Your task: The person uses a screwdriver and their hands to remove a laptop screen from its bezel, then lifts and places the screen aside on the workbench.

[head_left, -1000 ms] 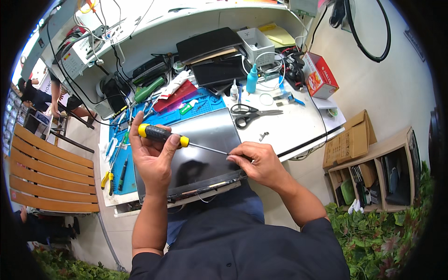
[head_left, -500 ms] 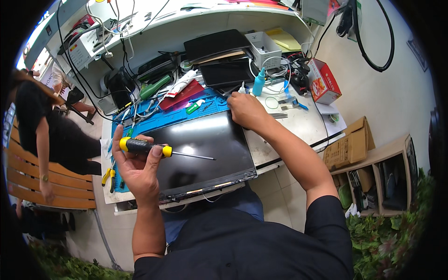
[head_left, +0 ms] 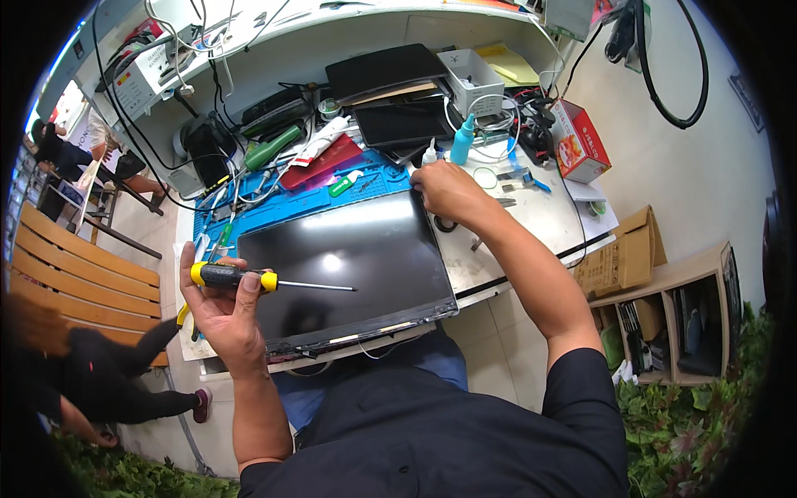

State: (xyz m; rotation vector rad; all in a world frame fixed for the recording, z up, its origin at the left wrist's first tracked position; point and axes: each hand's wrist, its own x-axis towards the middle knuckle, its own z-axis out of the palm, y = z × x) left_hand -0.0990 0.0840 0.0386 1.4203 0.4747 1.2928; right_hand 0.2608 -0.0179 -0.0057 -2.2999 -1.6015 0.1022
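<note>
My left hand (head_left: pixel 228 319) grips a yellow and black screwdriver (head_left: pixel 233 276), its metal shaft pointing right over the left part of a dark flat screen (head_left: pixel 352 274). The screen lies partly on a blue mat (head_left: pixel 277 212). My right hand (head_left: pixel 448 191) is at the screen's far right corner, fingers bent together beside a small white dropper bottle (head_left: pixel 429 153); what they hold is hidden. A turquoise bottle (head_left: pixel 462 145) stands just beyond it. Black-handled scissors (head_left: pixel 446 224) lie partly hidden under my right arm.
Tools, cables and dark devices (head_left: pixel 403 124) crowd the desk's back, with a red box (head_left: pixel 579 141) at right. A person in dark clothes (head_left: pixel 108 373) is at lower left beside a wooden bench (head_left: pixel 83 274); a cardboard box (head_left: pixel 616 257) is at right.
My right hand has left the screwdriver tip and reached forward to the far corner. My left hand has moved left and down with the screwdriver. A person has passed along the left.
</note>
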